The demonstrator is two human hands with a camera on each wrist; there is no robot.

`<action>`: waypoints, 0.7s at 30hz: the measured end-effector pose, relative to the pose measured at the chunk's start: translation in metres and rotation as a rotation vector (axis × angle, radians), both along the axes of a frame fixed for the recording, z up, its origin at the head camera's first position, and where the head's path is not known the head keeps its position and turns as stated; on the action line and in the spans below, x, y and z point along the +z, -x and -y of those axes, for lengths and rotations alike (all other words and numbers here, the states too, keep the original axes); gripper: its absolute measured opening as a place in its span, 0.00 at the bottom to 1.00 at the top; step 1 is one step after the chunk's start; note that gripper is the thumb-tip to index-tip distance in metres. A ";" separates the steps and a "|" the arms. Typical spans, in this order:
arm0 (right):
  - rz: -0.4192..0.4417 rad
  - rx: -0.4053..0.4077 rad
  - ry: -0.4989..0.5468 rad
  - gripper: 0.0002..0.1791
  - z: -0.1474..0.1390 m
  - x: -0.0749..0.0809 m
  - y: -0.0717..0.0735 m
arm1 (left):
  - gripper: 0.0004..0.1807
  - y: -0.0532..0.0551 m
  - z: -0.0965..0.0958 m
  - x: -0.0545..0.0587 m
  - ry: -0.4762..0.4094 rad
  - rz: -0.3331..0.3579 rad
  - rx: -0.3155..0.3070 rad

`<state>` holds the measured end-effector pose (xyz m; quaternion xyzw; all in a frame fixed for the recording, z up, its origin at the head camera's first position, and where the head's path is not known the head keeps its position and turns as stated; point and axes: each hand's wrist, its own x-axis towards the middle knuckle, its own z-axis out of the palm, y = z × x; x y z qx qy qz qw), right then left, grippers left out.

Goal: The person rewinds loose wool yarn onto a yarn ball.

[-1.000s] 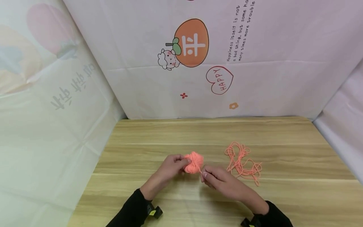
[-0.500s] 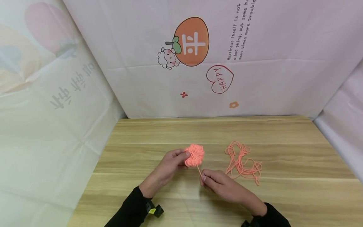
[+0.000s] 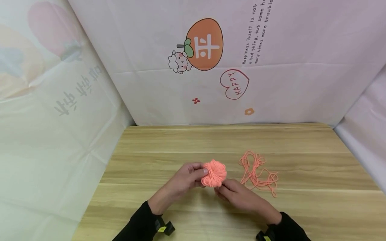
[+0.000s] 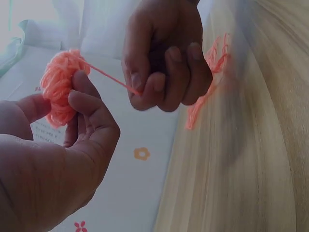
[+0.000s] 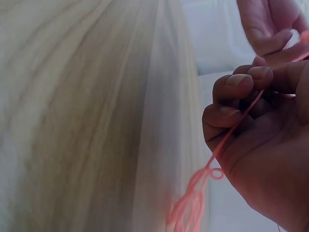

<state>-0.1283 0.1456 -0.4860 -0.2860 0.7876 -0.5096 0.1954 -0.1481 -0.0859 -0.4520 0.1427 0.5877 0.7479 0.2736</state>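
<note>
A coral ball of yarn (image 3: 214, 173) is held above the table by my left hand (image 3: 187, 177), its thumb on the near face and its fingers behind. My right hand (image 3: 238, 195), just below and right of the ball, pinches a yarn strand (image 4: 112, 79) between thumb and index finger. In the left wrist view that strand runs taut from the top of the ball to the pinching fingertips. From the right palm the strand (image 5: 224, 140) trails down toward the loose yarn. In the head view the right fingertips are partly hidden by the ball.
Loose coral yarn (image 3: 256, 172) lies in tangled loops on the wooden table (image 3: 156, 140), right of the hands. A printed white cloth (image 3: 150, 97) hangs behind the table's far edge, with further cloth at both sides. Black wrist devices (image 3: 165, 228) sit at the sleeves.
The yarn ball rose slightly, then came down and to the right, closer to the right hand, and its face turned. The right hand keeps its pinch on the strand. The loose yarn stays put.
</note>
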 end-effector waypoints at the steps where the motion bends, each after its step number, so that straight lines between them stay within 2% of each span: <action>1: 0.000 -0.005 -0.005 0.16 -0.001 -0.001 0.001 | 0.20 -0.002 -0.001 0.001 0.001 -0.009 -0.021; 7: -0.005 0.008 0.026 0.14 -0.007 -0.003 0.010 | 0.16 -0.012 -0.006 0.002 0.035 -0.018 -0.129; 13: -0.025 0.013 0.060 0.13 -0.009 0.001 0.020 | 0.15 -0.015 -0.007 -0.001 0.060 -0.033 -0.214; 16: 0.000 0.000 0.040 0.17 -0.010 0.005 0.022 | 0.15 -0.015 -0.006 -0.004 0.075 -0.041 -0.245; 21: 0.061 0.009 0.086 0.20 -0.011 0.009 0.023 | 0.13 -0.015 -0.003 -0.011 0.148 -0.045 -0.285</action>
